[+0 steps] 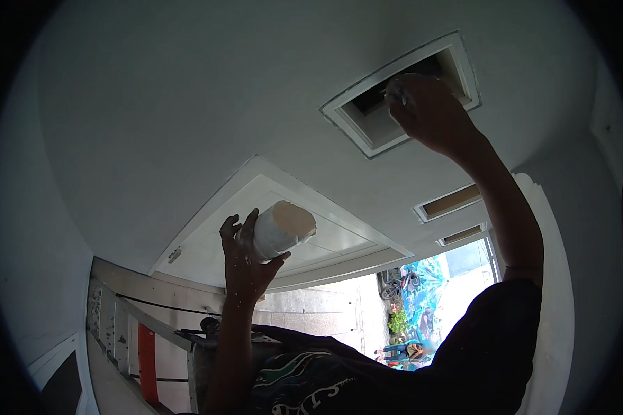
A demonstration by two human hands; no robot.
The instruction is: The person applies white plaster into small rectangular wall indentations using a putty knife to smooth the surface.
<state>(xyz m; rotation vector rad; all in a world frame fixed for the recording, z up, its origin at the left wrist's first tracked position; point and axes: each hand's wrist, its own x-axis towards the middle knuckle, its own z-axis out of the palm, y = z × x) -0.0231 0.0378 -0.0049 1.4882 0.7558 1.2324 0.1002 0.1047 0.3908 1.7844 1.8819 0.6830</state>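
Observation:
My left hand (246, 259) is wrapped round a white cylindrical container (270, 242). Its round end is turned up toward me and shows a smooth beige surface, perhaps its contents. My right arm reaches up to a small white-framed opening (356, 128) in the pale wall. There my right hand (426, 114) is closed in front of the dark recess, its fingers bent inward. Something small and pale shows at the fingertips, but I cannot make out what it is. Whitish specks mark my left hand and wrist.
A white panelled door (325, 235) with a handle (175, 254) lies below the opening. Two more framed openings (453, 203) sit farther along the wall. An aluminium ladder (121, 332) with an orange part stands at lower left. Outside are a motorcycle (398, 283), a blue sheet and a person (408, 351).

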